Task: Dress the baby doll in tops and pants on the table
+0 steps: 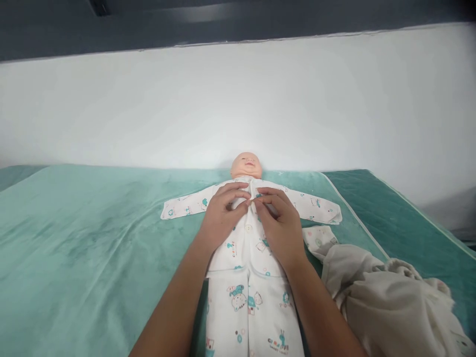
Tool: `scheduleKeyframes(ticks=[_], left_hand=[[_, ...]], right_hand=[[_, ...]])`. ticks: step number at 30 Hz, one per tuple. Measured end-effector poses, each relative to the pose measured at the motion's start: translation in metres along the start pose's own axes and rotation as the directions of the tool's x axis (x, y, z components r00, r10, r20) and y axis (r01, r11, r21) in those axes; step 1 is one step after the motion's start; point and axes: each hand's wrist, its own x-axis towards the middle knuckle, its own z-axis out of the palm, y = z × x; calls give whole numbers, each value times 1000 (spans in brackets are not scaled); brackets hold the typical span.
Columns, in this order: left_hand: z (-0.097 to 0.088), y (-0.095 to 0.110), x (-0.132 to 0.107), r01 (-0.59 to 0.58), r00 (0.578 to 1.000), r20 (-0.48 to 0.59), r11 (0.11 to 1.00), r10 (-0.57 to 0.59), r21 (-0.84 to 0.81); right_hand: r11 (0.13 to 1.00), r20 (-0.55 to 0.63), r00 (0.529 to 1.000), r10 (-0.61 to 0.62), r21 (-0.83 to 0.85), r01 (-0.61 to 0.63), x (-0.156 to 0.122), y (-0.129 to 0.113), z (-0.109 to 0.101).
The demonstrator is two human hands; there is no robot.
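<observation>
A baby doll [246, 165] lies on its back, dressed in a white printed baby jacket [230, 248] with both sleeves spread wide. White printed baby pants [238, 317] cover its legs. My left hand [225, 210] pinches the jacket's front edge at the chest, thumb and index finger together. Opposite it, my right hand [278, 218] pinches the other front edge, and the fingertips of both hands nearly meet. A button [248, 228] shows on the placket just below them. Whatever lies between the fingertips is mostly hidden.
A crumpled heap of cream baby clothing [386, 302] lies to the right of the doll. Under everything is a green plush blanket [92, 248] with a darker green cover [401, 223] at the right. A white wall [238, 99] rises directly behind the doll's head.
</observation>
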Motion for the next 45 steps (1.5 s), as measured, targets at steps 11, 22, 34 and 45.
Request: scheduleKeyframes(ticks=[11,22,34,45], left_hand=[[-4,3,-1,-66,995,87,994,58,85],[-23,10,-4,44,980,197,999,-41,-9],[-42,11,-9,27,882,471,1000,-29,11],[-37,12,-8,17,898,441,1000,-6,-21]], right_hand=[[989,-35,993,113,94,-110,3,1,-1],[996,96,994,52,-78,-44,4,-20,-22],[947,450,893,-20,-278,161,1,-16,-37],[989,498,862,94,-144,-25,6,-12,-36]])
